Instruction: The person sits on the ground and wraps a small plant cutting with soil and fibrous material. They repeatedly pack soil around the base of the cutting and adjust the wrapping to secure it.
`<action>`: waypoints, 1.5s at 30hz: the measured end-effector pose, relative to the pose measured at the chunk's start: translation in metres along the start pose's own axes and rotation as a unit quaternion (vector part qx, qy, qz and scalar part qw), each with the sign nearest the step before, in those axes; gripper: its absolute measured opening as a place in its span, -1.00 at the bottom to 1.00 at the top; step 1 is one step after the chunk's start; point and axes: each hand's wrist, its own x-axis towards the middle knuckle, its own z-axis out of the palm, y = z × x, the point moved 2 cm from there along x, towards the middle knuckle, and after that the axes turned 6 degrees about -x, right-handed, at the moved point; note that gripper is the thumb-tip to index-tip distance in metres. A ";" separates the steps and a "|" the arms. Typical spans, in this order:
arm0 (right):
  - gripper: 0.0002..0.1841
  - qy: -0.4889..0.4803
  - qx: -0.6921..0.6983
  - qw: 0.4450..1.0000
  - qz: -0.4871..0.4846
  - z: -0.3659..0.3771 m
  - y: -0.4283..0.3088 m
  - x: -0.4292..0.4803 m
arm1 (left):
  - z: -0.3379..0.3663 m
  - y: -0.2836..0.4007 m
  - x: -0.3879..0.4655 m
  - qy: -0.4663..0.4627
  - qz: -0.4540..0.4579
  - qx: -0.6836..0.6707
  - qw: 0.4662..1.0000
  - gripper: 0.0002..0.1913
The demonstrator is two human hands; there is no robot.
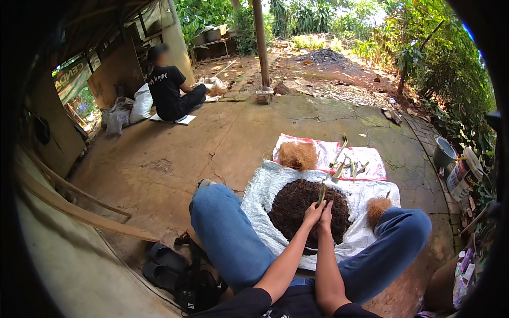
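My left hand [313,214] and my right hand [325,214] are side by side over a mound of dark soil [292,202]. Between them stands a green plant cutting [322,193], its lower end hidden by my fingers. The soil lies on a white woven plastic sack [254,210] between my bent legs. Beyond it, a clump of brown coconut fibre [297,156] and several leaf cuttings [354,167] rest on a red and white plastic sheet [375,159]. A fibre ball [377,210] with a short stem sits near my right knee.
A person in black [169,87] sits on the floor at the upper left, beside filled sacks [142,104]. Black sandals [165,264] lie left of my legs. A grey bucket [444,151] and a printed pail [463,177] stand at the right. A wooden post [261,47] rises ahead.
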 end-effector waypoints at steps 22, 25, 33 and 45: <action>-0.36 0.044 -0.686 0.658 -0.307 0.004 0.150 -0.013 | -0.039 -0.037 0.014 0.162 -0.052 -0.367 0.915 -0.61; -0.32 0.048 -0.721 0.615 -0.317 0.001 0.146 0.002 | -0.028 -0.026 0.005 0.134 -0.028 -0.384 0.913 -0.59; -0.66 0.050 -0.670 0.648 -0.358 -0.013 0.109 0.019 | -0.022 -0.017 -0.002 0.075 0.032 -0.327 0.942 -0.61; -0.49 0.178 -0.355 0.903 -0.165 -0.020 0.091 0.061 | -0.033 -0.037 -0.003 0.130 -0.076 -0.346 0.926 -0.79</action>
